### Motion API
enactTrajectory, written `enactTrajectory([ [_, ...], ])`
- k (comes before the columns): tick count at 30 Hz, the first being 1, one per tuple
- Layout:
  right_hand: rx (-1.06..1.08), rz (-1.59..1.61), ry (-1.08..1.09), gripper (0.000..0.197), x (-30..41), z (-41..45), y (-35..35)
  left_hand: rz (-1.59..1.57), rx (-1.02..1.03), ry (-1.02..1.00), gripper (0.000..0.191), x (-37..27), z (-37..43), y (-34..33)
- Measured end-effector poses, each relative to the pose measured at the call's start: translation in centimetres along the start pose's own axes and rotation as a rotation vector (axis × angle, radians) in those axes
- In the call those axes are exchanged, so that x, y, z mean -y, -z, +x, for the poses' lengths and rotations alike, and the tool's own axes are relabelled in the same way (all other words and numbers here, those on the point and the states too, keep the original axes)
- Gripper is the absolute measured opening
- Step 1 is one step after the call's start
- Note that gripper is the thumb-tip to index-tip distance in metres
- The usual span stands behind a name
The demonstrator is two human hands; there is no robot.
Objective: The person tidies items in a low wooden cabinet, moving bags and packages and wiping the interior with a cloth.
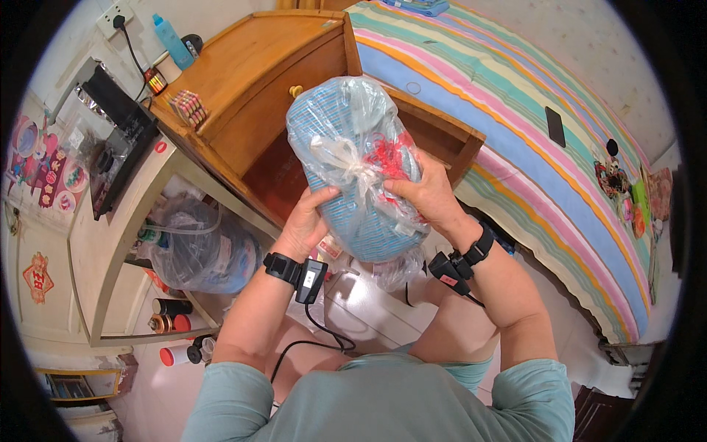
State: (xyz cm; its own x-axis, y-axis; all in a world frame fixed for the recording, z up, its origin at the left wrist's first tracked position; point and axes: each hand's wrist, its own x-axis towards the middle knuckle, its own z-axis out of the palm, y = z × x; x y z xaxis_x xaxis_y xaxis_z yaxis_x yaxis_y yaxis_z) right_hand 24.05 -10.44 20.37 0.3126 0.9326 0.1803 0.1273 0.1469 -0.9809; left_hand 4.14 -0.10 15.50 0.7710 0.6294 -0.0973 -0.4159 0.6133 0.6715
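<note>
Both hands hold a clear plastic bag [356,166] with blue striped fabric inside, tied in a knot at the middle of its upper face. Red stringy material shows through the plastic right of the knot. My left hand [310,221] grips the bag's lower left side, thumb on top. Around its right side is my right hand [428,190], its thumb close to the knot; some of its fingers are hidden behind. Beyond the bag, a wooden drawer [469,134] is pulled out of a wooden cabinet [276,66], partly hidden by the bag.
A bed with a striped sheet [497,105] lies at the right, a black phone [555,127] on it. An open shelf at the left holds a large plastic bag [204,248]. Jars [172,306] stand below. A blue bottle [172,41] stands on the cabinet. A black cable [326,345] crosses my lap.
</note>
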Motion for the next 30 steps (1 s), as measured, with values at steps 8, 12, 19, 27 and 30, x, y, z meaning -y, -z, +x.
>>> enactTrajectory([
  [8, 0.033, 0.182, -0.075, 0.047, -1.1, 0.3, 0.6, 0.058, -0.056, -0.019, 0.048, -0.2, 0.1, -0.8],
  [12, 0.136, 0.289, -0.141, 0.051, -0.1, 0.6, 0.9, 0.025, -0.093, 0.023, 0.048, -0.2, -0.4, -1.6],
  [19, -0.127, -0.274, 0.192, 0.048, -1.2, 1.8, 1.8, -0.011, -0.125, -0.031, 0.049, 0.5, 0.3, -0.8],
  [27, -0.063, -0.323, 0.353, 0.015, 0.1, 0.9, -0.3, 0.014, -0.028, -0.058, 0.048, 1.1, 0.4, -0.7],
  [30, -0.085, -0.398, 0.389, 0.019, 0.0, 1.2, -1.1, 0.073, -0.002, -0.065, 0.048, 1.7, 0.4, -0.8],
])
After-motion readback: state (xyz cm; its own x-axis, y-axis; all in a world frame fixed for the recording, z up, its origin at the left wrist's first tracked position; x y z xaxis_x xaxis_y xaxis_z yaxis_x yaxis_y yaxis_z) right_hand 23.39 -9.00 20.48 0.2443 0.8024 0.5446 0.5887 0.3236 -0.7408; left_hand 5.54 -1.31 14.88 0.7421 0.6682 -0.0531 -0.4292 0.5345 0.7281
